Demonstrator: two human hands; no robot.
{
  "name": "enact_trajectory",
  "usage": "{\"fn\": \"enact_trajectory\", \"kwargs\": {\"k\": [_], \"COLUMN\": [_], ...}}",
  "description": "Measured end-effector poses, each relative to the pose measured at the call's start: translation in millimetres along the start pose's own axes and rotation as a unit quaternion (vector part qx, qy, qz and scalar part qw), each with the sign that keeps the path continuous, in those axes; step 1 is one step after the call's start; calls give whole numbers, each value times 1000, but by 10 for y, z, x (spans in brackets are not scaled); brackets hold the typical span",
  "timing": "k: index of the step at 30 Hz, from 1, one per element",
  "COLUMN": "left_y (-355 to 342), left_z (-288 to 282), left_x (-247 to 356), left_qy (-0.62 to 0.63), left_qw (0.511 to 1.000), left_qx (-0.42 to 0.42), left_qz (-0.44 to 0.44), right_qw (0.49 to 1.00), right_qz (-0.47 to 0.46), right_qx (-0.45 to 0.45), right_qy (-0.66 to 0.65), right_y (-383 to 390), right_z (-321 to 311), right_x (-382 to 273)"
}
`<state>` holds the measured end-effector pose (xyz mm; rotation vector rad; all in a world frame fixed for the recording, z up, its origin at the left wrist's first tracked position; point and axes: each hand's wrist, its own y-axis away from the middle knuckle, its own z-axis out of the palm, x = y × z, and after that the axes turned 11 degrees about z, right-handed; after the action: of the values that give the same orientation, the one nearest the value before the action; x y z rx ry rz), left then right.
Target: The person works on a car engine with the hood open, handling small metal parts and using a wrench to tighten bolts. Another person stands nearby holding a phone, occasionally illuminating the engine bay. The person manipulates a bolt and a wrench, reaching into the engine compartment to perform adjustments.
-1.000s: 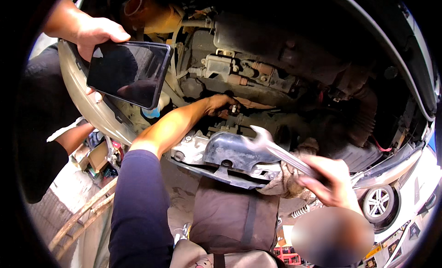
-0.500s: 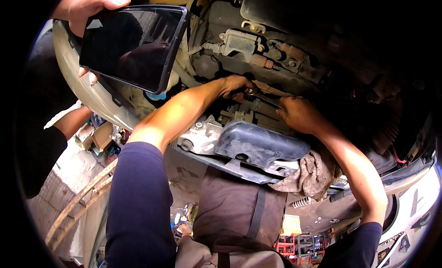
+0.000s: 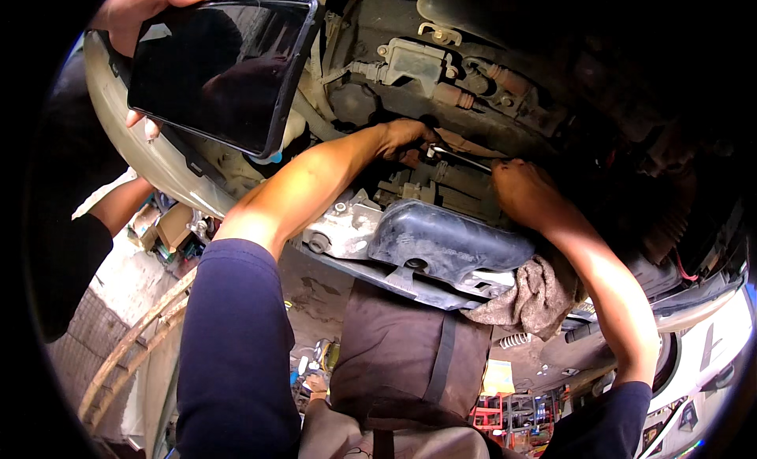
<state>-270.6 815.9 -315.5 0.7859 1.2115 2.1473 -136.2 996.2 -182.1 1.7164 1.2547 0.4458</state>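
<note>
My left hand (image 3: 402, 137) is deep in the engine bay, fingers curled at a small fitting; what they grip is hidden in shadow. A metal wrench (image 3: 462, 157) lies across from that fitting to my right hand (image 3: 520, 183), which is closed on its right end. Just below both hands are the engine parts (image 3: 414, 195) and a black plastic cover (image 3: 441, 238) on the front metal crossmember (image 3: 331, 246). Above them sits a bracketed metal housing (image 3: 414, 69) with hose fittings.
Another person's hand (image 3: 126, 9) holds a black phone (image 3: 217, 72) at upper left, over the pale body edge (image 3: 134, 143). A grimy rag (image 3: 536, 293) drapes at the crossmember's right. A dark padded bag (image 3: 378, 341), wooden poles (image 3: 134, 348) and red racks (image 3: 489, 412) appear below.
My right hand moved forward from the lower right into the engine bay, bringing the wrench to my left hand's spot. The other person's phone appears higher in view.
</note>
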Motion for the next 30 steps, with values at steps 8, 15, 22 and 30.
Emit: {"fn": "enact_trajectory", "kwargs": {"k": [8, 15, 22, 30], "left_y": [20, 80, -233, -796], "left_z": [17, 99, -25, -267], "left_x": [-9, 78, -123, -211], "left_qy": [-14, -54, -35, -335], "left_qw": [1000, 998, 999, 941], "left_qx": [-17, 7, 26, -37], "left_qz": [11, 9, 12, -20], "right_qw": [999, 996, 982, 841], "right_qz": [4, 16, -66, 169], "right_qx": [-51, -62, -88, -178], "right_qy": [18, -61, -153, -482], "right_y": [3, -27, -320, -481], "right_z": [-116, -198, -125, -129], "right_x": [-149, -450, -518, -1000]}}
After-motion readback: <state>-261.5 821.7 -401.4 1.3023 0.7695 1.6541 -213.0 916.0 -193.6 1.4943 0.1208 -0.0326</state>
